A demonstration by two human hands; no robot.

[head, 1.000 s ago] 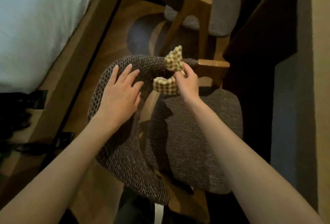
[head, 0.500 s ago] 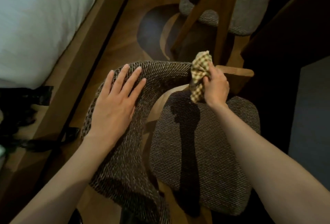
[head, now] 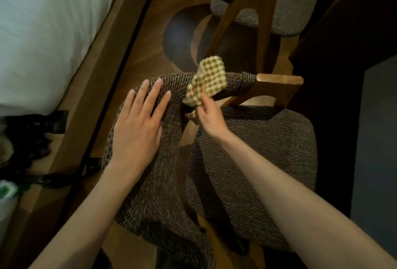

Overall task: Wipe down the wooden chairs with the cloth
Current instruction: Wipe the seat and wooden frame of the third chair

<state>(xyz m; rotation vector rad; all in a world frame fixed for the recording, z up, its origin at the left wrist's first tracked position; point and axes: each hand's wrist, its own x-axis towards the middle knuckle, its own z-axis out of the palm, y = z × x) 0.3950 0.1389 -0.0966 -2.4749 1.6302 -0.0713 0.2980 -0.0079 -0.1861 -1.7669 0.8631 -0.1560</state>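
Observation:
Below me stands a wooden chair with a dark woven seat cushion and a curved woven backrest. My left hand lies flat with straight fingers on the top of the backrest. My right hand pinches a yellow checked cloth at the inner side of the backrest, where the backrest meets the wooden arm. The cloth's upper half drapes over the backrest's top edge. A second wooden chair with a grey cushion stands farther ahead.
A bed with white sheets and a wooden frame runs along the left. Dark bags and straps lie on the floor at the left. Dark furniture stands at the right. Wooden floor shows between the chairs.
My right hand has moved the cloth left along the backrest, away from the wooden arm, and the cloth now spreads over the top edge. My left hand stays on the backrest.

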